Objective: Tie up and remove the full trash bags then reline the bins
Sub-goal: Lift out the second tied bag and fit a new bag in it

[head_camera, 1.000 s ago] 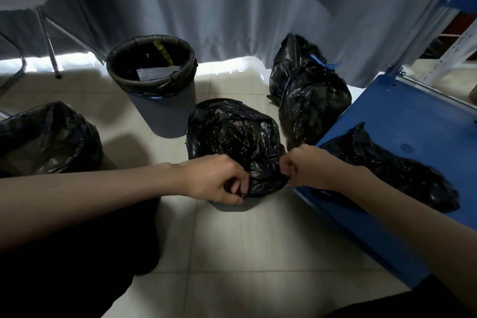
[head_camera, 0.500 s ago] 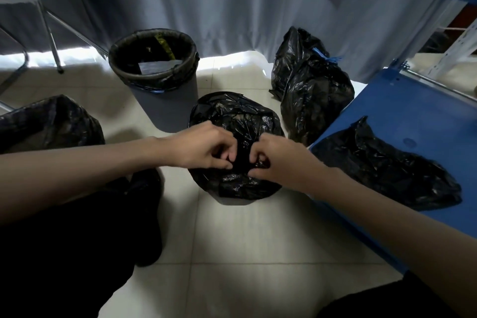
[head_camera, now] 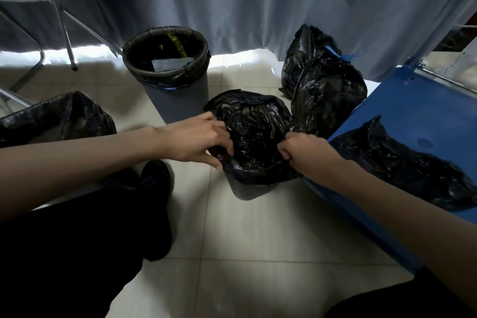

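Here, both hands' fingers, left hand (head_camera: pixel 196 139) and right hand (head_camera: pixel 307 153), curl gripping the black bag (head_camera: pixel 258 131).

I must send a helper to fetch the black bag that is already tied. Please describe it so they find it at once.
Start at the grey curtain and look right, toward the blue platform. On the floor between them stands a tall black bag. Only this one has a blue tie at its neck.

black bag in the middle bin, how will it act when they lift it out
The black bag is thin crinkled film, so it will likely go floppy and sag. Its glossy surface may slip, though the left hand and right hand already pinch its rim. Weight cannot be judged.
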Available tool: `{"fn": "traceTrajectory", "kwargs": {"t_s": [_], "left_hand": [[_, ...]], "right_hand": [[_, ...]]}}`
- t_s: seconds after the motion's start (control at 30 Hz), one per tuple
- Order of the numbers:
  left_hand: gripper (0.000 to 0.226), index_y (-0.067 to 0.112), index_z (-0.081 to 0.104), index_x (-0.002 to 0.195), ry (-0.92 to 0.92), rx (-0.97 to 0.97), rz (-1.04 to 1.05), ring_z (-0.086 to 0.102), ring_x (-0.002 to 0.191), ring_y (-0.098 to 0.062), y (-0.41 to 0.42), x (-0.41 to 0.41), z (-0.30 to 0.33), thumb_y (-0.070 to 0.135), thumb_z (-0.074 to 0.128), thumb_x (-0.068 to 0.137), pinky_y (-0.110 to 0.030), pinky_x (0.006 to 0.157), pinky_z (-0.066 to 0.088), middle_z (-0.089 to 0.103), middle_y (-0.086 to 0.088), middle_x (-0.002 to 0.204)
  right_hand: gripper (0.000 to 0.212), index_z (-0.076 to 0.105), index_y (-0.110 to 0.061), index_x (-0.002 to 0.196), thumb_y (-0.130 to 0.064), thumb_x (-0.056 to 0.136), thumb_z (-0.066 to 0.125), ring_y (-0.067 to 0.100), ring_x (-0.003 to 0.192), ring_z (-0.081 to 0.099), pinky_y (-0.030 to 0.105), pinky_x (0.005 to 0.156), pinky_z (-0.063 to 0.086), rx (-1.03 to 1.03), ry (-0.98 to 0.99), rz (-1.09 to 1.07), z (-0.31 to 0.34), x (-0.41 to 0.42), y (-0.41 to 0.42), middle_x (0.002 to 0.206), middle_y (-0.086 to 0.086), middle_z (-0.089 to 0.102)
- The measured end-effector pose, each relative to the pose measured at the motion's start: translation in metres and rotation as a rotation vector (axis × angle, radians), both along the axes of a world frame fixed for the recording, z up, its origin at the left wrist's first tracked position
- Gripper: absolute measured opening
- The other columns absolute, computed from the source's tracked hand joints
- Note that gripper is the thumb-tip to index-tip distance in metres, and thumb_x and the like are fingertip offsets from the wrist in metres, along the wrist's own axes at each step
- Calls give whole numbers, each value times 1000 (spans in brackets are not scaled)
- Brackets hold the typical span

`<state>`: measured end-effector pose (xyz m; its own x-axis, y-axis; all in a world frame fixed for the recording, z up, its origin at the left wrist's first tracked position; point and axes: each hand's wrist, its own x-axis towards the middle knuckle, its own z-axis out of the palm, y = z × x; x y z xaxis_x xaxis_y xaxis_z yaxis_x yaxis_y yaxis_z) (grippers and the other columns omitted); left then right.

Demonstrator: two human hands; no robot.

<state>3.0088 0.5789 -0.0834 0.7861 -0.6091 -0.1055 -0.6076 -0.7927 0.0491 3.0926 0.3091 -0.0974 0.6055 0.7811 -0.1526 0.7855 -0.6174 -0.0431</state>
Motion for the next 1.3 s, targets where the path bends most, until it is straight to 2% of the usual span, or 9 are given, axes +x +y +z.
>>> {"fn": "traceTrajectory", "kwargs": {"t_s": [0.23, 0.4, 0.47, 0.63, 0.77, 0.83, 0.93, 1.13, 1.3], "left_hand": [[46, 24, 45, 111, -174, 84, 24, 55, 90, -16, -6, -12, -5, 33, 75, 78, -32, 86, 42, 50, 8, 105], [7, 22, 53, 89, -312, 115, -23, 55, 79, -18, 2, -14, -13, 21, 52, 82, -31, 75, 41, 54, 6, 85], [7, 22, 57, 87, -311, 152, -77, 57, 81, -18, 6, -15, -20, 22, 51, 84, -31, 76, 39, 58, 6, 85], [42, 31, 58, 130, 201, 484, -31, 53, 121, -17, 5, -16, -29, 48, 54, 91, -31, 102, 35, 58, 11, 133], [50, 27, 66, 96, -48, 171, 186, 65, 87, -20, 1, -11, -13, 63, 31, 90, -32, 71, 51, 68, 10, 97], [35, 24, 57, 86, -139, -21, 297, 61, 82, -22, 3, -4, -7, 54, 40, 93, -32, 63, 47, 60, 7, 89], [18, 22, 53, 93, -169, -142, 465, 56, 93, -21, 5, 9, -5, 39, 58, 90, -32, 68, 44, 52, 6, 98], [38, 21, 58, 123, -27, -97, 673, 56, 111, -23, 1, 22, -5, 33, 65, 88, -36, 87, 48, 57, 0, 120], [20, 18, 58, 109, -8, -133, 723, 57, 100, -24, -4, 26, -10, 25, 61, 90, -30, 75, 39, 52, 3, 107]], "right_hand": [[23, 45, -16, 80, 7, 84, 49, 28, 88, 54, 38, 66, 37, 50, 2, -191, 2, 15, -6, 97, 4, 45], [24, 46, -16, 83, 7, 85, 50, 31, 96, 57, 39, 69, 40, 43, 5, -225, 0, 17, -4, 103, 7, 50], [23, 46, -16, 82, 7, 85, 50, 30, 96, 56, 39, 70, 41, 46, 11, -235, 0, 18, -4, 100, 5, 47], [19, 61, -8, 90, 8, 84, 52, 30, 95, 57, 42, 76, 48, 32, 52, -260, 1, 19, -2, 107, 8, 53], [16, 64, -14, 89, -4, 88, 51, 24, 93, 54, 39, 75, 47, 104, 103, -245, 5, 16, 2, 103, 2, 51], [17, 63, -17, 84, -10, 88, 48, 22, 87, 55, 38, 74, 49, 191, 128, -207, 7, 12, 7, 98, -1, 53], [21, 65, -21, 81, -14, 87, 46, 22, 81, 60, 39, 73, 54, 148, 219, -133, 8, 8, 11, 88, -1, 63], [21, 64, -9, 70, -2, 75, 45, 25, 70, 62, 44, 72, 56, 15, 347, -25, 0, 1, 17, 69, 5, 65], [20, 48, -10, 58, 0, 75, 45, 28, 64, 51, 45, 71, 54, 17, 403, 51, -2, -11, 24, 60, 9, 50]]}}
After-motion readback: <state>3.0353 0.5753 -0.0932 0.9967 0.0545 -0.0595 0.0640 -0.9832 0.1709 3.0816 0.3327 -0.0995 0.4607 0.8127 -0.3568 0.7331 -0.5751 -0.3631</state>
